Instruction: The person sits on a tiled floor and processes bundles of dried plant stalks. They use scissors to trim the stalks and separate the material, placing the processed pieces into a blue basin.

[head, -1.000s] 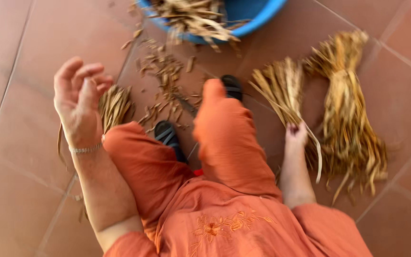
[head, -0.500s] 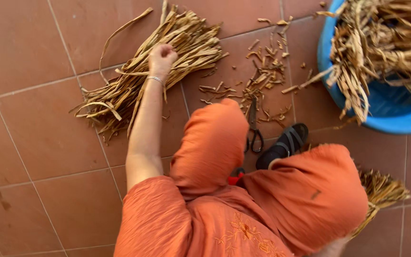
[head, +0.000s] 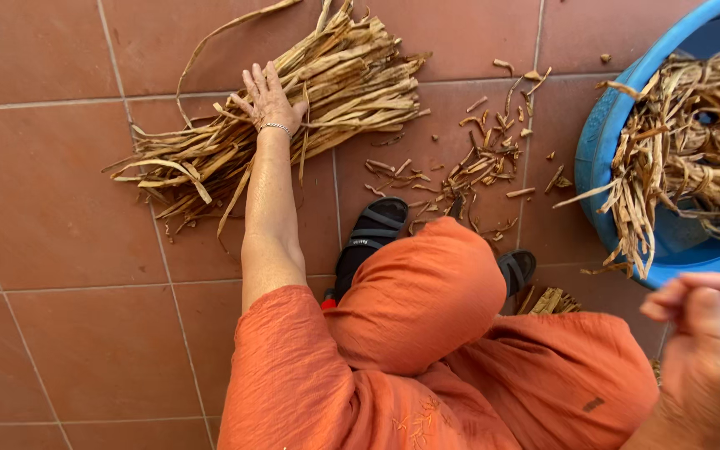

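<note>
One camera, worn on the head, is looking almost straight down over the person's orange-clothed knees (head: 418, 292) onto the tiled floor (head: 52, 208). It is sitting close to the lap, with the floor farther off. The blue tub (head: 610, 142) is being cut by the right edge, and the right hand (head: 702, 358), seemingly very near the lens, is showing blurred.

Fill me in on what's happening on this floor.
A person in orange clothes sits on the tiled floor. Their left hand lies flat, fingers spread, on a pile of dried plant strips. Their right hand is raised near the camera, blurred, apparently empty. A blue tub holds more strips; small scraps lie scattered between.
</note>
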